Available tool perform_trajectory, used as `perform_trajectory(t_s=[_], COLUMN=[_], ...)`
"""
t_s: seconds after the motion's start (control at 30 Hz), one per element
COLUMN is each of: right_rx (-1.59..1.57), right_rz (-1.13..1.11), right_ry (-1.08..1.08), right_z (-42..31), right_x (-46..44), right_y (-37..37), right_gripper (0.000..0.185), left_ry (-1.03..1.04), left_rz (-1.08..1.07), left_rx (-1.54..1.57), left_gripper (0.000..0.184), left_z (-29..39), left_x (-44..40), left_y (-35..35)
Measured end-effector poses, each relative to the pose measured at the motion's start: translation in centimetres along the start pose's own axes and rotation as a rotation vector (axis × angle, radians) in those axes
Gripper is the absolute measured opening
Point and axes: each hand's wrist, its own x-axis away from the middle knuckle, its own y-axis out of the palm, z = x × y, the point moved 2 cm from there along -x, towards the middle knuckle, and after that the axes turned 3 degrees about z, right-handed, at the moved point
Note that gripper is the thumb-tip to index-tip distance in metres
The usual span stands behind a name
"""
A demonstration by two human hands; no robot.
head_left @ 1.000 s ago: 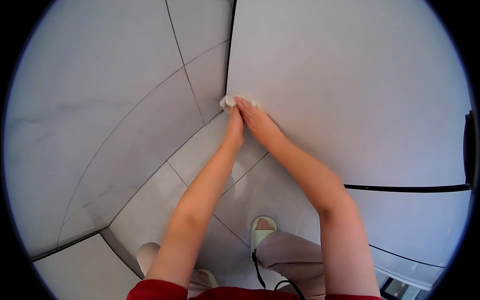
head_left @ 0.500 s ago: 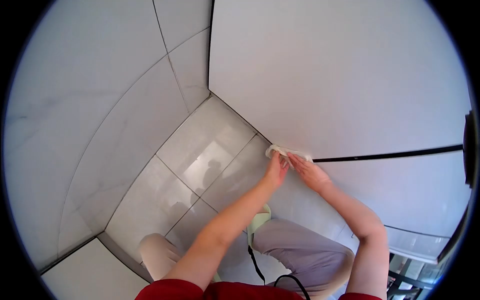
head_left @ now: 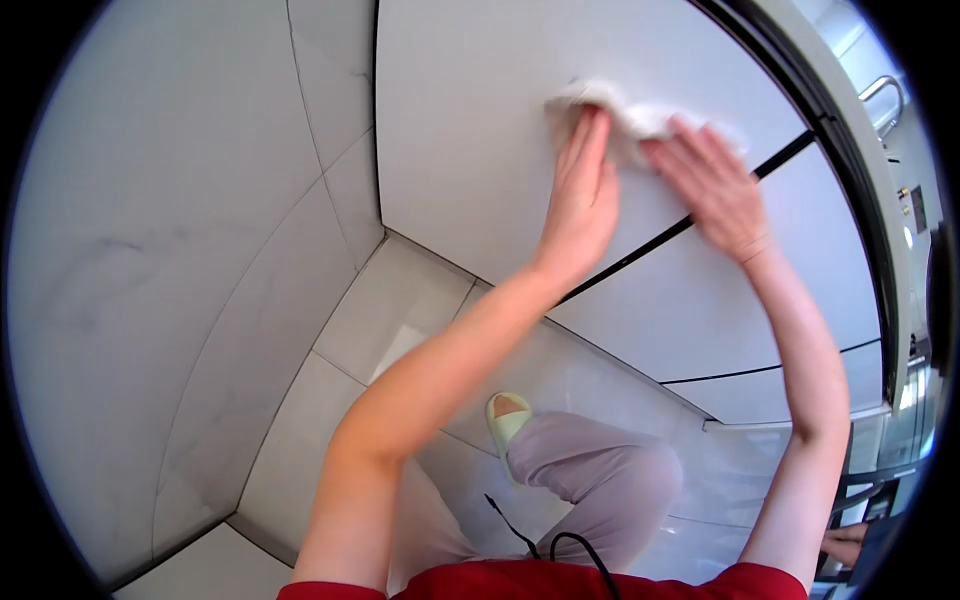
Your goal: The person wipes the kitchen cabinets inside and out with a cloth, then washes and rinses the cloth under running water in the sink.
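Observation:
A crumpled white cloth (head_left: pixel 640 118) lies against the pale cabinet panel (head_left: pixel 470 120), above the dark seam. Its left part is under my left hand (head_left: pixel 583 205), whose fingers are pressed together and hold it to the panel. My right hand (head_left: pixel 712 190) pins the right part with long, slightly parted fingers, smeared by motion. Both palms face the panel, and the fingertips partly hide the cloth.
A marbled wall (head_left: pixel 200 230) rises on the left. Pale floor tiles (head_left: pixel 400 310) lie below, where a foot in a light green slipper (head_left: pixel 510 425) stands. A black cord (head_left: pixel 575 540) hangs at my front. Another person's arm (head_left: pixel 845 543) shows at lower right.
Both hands have moved up with the cloth, from the panel's bottom edge near the floor to higher on its face. My view has turned, and more of the cabinet's right edge shows.

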Motion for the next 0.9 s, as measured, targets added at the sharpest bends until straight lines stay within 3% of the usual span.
perform_trajectory(t_s=[0.1, 0.13, 0.2, 0.37, 0.6, 0.73, 0.9], right_rx=[0.279, 0.402, 0.376, 0.263, 0.297, 0.218, 0.052], right_rz=[0.093, 0.102, 0.123, 0.181, 0.224, 0.334, 0.245], right_ry=[0.107, 0.152, 0.163, 0.227, 0.313, 0.375, 0.316], right_z=[5.1, 5.9, 6.3, 5.8, 4.8, 3.3, -3.3], right_x=[-0.8, -0.8, 0.5, 1.2, 0.3, 0.2, 2.6], right_y=[-5.1, -6.2, -6.1, -4.3, -3.1, -2.0, 2.8], right_gripper=[0.057, 0.057, 0.056, 0.057, 0.049, 0.052, 0.047], left_ry=[0.426, 0.431, 0.486, 0.734, 0.805, 0.819, 0.64], left_rz=[-0.023, -0.025, -0.051, -0.072, -0.083, 0.028, 0.019], left_rx=[-0.287, -0.273, -0.551, -0.654, -0.728, -0.66, -0.821], left_gripper=[0.048, 0.048, 0.05, 0.043, 0.038, 0.037, 0.027], left_z=[3.3, 3.7, 4.1, 1.8, 3.3, 4.4, -0.9], left_x=[-4.6, -5.1, -5.1, -5.4, -6.3, -7.4, -2.5], left_y=[1.9, 2.4, 3.6, 2.5, 2.0, 2.7, 1.3])
